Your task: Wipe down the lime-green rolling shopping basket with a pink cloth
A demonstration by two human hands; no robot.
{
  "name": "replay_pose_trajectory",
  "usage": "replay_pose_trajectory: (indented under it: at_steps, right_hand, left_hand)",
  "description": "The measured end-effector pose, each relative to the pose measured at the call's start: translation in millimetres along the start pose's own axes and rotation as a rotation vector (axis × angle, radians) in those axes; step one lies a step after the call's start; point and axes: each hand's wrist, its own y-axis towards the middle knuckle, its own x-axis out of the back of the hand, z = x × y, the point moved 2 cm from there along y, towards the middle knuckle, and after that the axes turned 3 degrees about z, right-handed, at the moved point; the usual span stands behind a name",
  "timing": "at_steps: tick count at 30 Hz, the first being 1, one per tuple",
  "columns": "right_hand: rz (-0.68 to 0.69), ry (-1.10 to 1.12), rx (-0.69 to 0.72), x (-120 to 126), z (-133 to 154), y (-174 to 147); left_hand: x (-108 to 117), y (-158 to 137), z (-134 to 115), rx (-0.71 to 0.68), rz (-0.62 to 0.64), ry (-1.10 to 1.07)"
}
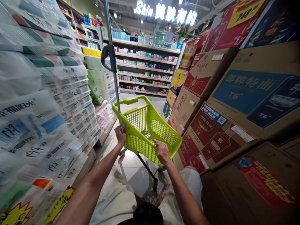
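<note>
A lime-green plastic shopping cart (140, 142) stands in the aisle in front of me, with nothing visible in its perforated basket. My left hand (121, 134) is closed around the basket's left corner, below a grey upright pole (117, 93). That pole carries a dark loop-shaped grip (109, 58), which neither hand touches. On the near side, my right hand (162, 152) hooks its fingers over the basket's rim. Its fingertips are partly hidden inside the basket.
Wrapped tissue packs (67, 84) are piled high along the left. Stacked cardboard cartons (225, 137) wall the right side close to the cart. Tiled floor (131, 175) runs between them towards shelves of small boxes (145, 64) at the far end.
</note>
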Motion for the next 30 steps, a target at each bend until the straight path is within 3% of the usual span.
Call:
replay_pose_trajectory:
  at_steps: [3, 5, 9, 11, 13, 17, 20, 22, 26, 28, 30]
  right_hand:
    - [0.002, 0.022, 0.007, 2, 3, 3]
    - [0.003, 0.024, 0.011, 2, 5, 4]
    - [0.002, -0.014, 0.013, -1, 5, 2]
    - [0.011, -0.022, 0.025, -2, 3, 1]
    - [0.016, -0.014, 0.036, -1, 2, 2]
    - [0.015, 0.004, 0.047, 0, 2, 5]
    - [0.031, 0.003, 0.056, -2, 5, 4]
    - [0.041, -0.012, 0.079, -2, 7, 3]
    - [0.049, -0.03, 0.145, -1, 6, 3]
    - [0.051, -0.023, 0.172, 1, 5, 3]
    - [0.057, -0.012, 0.193, 3, 5, 4]
  left_hand:
    - [-2, 45, -21, -0.132, -0.086, -0.011]
    - [-4, 50, -23, -0.126, -0.097, -0.012]
    - [0, -8, 12, 0.202, -0.028, 0.077]
    - [3, -36, 28, 0.277, -0.013, 0.088]
    - [3, -38, 31, 0.285, -0.016, 0.074]
    - [-7, 31, -1, 0.177, -0.049, 0.028]
    - [-17, 66, -21, -0.017, -0.14, -0.037]
    - [-21, 53, -15, 0.003, -0.148, -0.036]
    - [-24, -6, 19, 0.307, -0.087, 0.022]
    - [-25, -7, 20, 0.339, -0.092, 0.014]
    - [-27, 17, 4, 0.24, -0.113, -0.026]
